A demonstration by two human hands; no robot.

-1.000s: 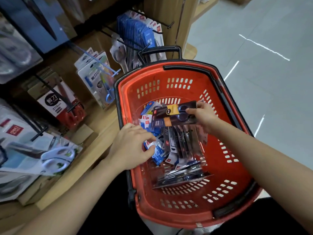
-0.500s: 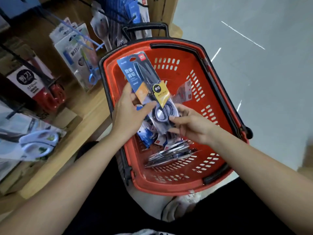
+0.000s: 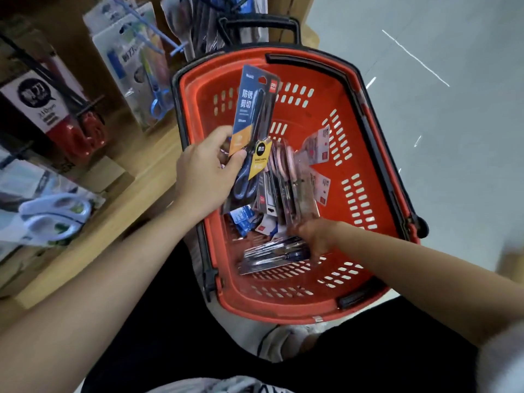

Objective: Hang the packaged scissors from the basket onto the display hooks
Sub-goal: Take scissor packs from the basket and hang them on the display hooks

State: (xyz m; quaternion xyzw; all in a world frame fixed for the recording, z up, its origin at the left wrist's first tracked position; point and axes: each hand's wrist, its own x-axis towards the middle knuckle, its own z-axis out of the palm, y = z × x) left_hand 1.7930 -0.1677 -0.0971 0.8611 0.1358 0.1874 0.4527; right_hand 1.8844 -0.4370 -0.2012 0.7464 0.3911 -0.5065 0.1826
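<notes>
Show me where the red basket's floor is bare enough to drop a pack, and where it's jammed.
Bare floor: the red basket's far end, between its slotted far wall and the pile of scissors packs; also a strip between the dark pack and the near wall. Crowded: the middle and left side, where packs are heaped and the right hand reaches in.

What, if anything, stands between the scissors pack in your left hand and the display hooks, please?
Nothing visible does. The left hand holds the scissors pack above the basket, and the space toward the display hooks on the left looks open. Those hooks already carry other packs.
</notes>
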